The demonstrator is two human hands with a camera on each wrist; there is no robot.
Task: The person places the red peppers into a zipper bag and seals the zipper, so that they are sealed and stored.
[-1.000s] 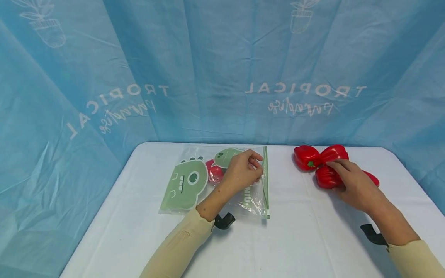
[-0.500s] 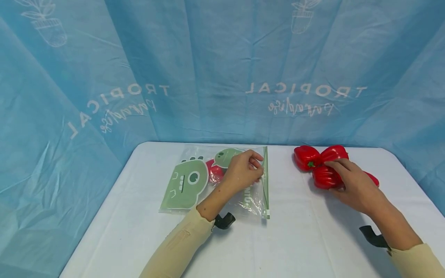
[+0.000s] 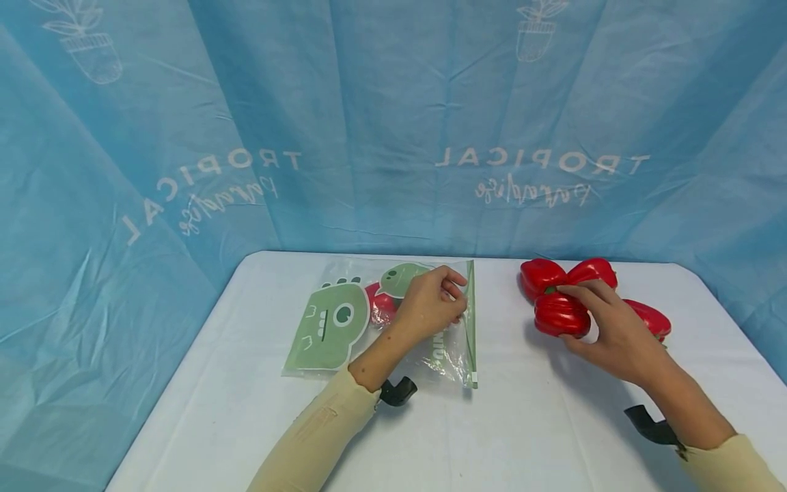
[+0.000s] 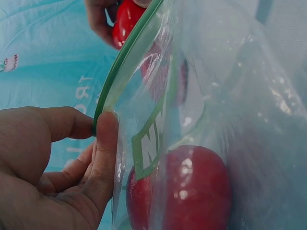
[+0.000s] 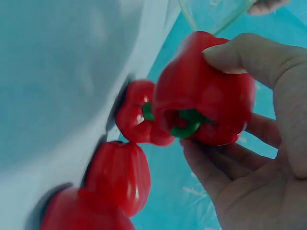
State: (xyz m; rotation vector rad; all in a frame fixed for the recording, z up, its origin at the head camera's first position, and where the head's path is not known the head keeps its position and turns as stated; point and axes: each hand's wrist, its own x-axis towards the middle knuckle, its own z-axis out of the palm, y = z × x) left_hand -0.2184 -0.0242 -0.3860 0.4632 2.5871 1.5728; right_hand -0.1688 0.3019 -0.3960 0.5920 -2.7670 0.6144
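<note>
My left hand (image 3: 430, 304) pinches the green zip edge of a clear zip bag (image 4: 268, 158) between thumb and finger, as the left wrist view shows. Green cartoon monsters are printed on the bag, which lies on the table; red bell peppers (image 4: 196, 187) show through its plastic. My right hand (image 3: 621, 338) grips a red bell pepper (image 3: 561, 314) between thumb and fingers, its green stem (image 5: 187, 123) visible in the right wrist view. Behind it lie two more bell peppers (image 3: 542, 277), and another bell pepper (image 3: 648, 318) lies partly hidden by the right hand.
A white cloth covers the table (image 3: 492, 424). Close behind its far edge hangs a blue printed curtain (image 3: 393, 137), which also runs along both sides. Dark wrist mounts (image 3: 398, 391) stick out beside both forearms.
My right hand has moved left and lifted the bell pepper a little, away from the others. The left hand and the zip bag have stayed in place.
</note>
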